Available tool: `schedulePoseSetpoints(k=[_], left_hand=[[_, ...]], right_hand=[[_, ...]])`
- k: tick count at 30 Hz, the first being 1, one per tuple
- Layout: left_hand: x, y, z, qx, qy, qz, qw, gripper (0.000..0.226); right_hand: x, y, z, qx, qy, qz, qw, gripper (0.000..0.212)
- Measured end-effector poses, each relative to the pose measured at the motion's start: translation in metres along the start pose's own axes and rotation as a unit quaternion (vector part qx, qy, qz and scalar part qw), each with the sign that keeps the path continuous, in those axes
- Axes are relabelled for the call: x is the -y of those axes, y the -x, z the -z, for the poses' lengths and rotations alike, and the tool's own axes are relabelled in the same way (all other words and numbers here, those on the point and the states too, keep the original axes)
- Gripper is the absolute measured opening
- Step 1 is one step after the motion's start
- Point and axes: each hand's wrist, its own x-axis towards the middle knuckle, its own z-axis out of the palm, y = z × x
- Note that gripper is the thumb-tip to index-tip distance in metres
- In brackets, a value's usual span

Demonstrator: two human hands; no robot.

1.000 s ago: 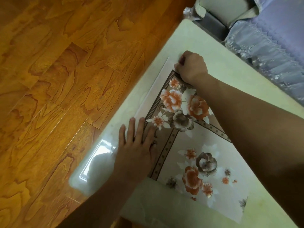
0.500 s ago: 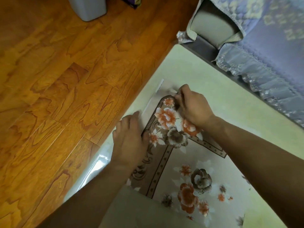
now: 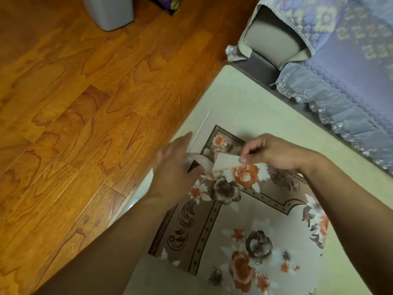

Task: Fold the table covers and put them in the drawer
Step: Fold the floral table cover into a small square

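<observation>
Head view: The floral table cover lies flat on the pale green desk, near the desk's left edge. My right hand pinches the cover's far corner between thumb and fingertips and holds it lifted and turned back, plain underside showing. My left hand rests at the cover's left edge beside that corner, fingers extended; motion blur hides whether it grips. A grey bin stands on the wooden floor. A lavender bedspread lies beyond the desk.

Left hand blurred (grip unclear); bin cut off.
</observation>
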Motion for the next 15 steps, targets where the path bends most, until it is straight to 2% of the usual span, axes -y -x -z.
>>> schedulePoseSetpoints(k=[1,2,3,4,5,6,7,8,9,11,15], left_hand=[[0.004,-0.003,-0.001,0.017,-0.058,-0.061,0.996,0.079],[0.01,-0.004,-0.004,0.038,-0.132,-0.132,0.982,0.076],[0.018,-0.005,-0.009,0.059,-0.198,-0.194,0.959,0.073],[0.024,-0.004,-0.012,0.078,-0.237,-0.231,0.94,0.07],[0.027,-0.001,-0.014,0.091,-0.254,-0.25,0.93,0.068],[0.027,0.002,-0.015,0.092,-0.259,-0.261,0.925,0.067],[0.027,0.005,-0.015,0.087,-0.261,-0.267,0.924,0.068],[0.024,0.008,-0.016,0.077,-0.261,-0.268,0.924,0.07],[0.021,0.011,-0.017,0.066,-0.261,-0.261,0.927,0.072],[0.016,0.016,-0.02,0.054,-0.261,-0.237,0.934,0.074],[0.013,0.022,-0.022,0.061,-0.249,-0.225,0.94,0.076]], right_hand=[[-0.002,0.007,0.002,0.061,0.014,-0.024,0.998,0.006],[-0.002,0.009,0.005,0.086,0.004,-0.04,0.996,0.01],[-0.002,0.006,0.007,0.071,-0.031,-0.051,0.996,0.016],[-0.002,-0.003,0.008,0.014,-0.067,-0.053,0.996,0.02],[-0.003,-0.017,0.008,-0.082,-0.058,-0.048,0.994,0.019],[-0.004,-0.036,0.009,-0.19,0.005,-0.033,0.981,0.019],[-0.003,-0.054,0.008,-0.253,0.09,-0.026,0.963,0.025],[-0.001,-0.071,0.005,-0.273,0.163,-0.026,0.948,0.034],[0.001,-0.084,0.002,-0.271,0.208,-0.033,0.939,0.042],[0.01,-0.101,-0.001,-0.274,0.213,-0.043,0.937,0.042],[0.02,-0.101,0.0,-0.286,0.142,-0.04,0.947,0.013]])
